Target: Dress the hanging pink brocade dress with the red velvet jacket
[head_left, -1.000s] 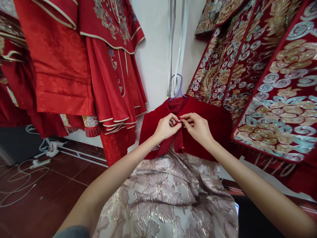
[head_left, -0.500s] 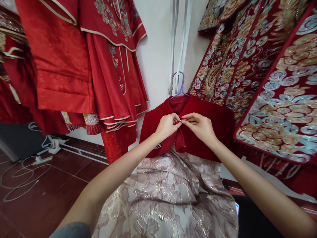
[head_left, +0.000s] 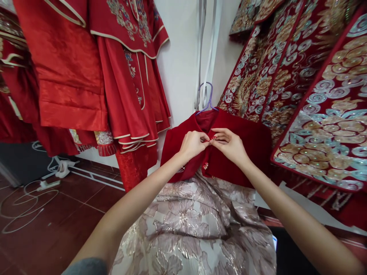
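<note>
A short dark red velvet jacket (head_left: 243, 152) hangs on a purple hanger (head_left: 211, 95), with its collar at the top. At the front opening, my left hand (head_left: 193, 144) pinches the left edge. My right hand (head_left: 229, 145) meets it fingertip to fingertip, closed on a small red fastener (head_left: 213, 137) with bright beads. Lower on the front edge a beaded button (head_left: 205, 165) shows. Beneath the jacket spreads a pale pinkish skirt fabric (head_left: 183, 217) with shiny flower patterns.
Red garments with cream piping (head_left: 134, 95) hang at the left. Heavily embroidered red panels (head_left: 323, 114) hang close on the right. A white rack base (head_left: 97, 179) and a looped white cable (head_left: 28, 202) lie on the tiled floor.
Both hands stay at the front opening with only slight finger movement. The beaded button below them has come into clearer view as the front edge shifted.
</note>
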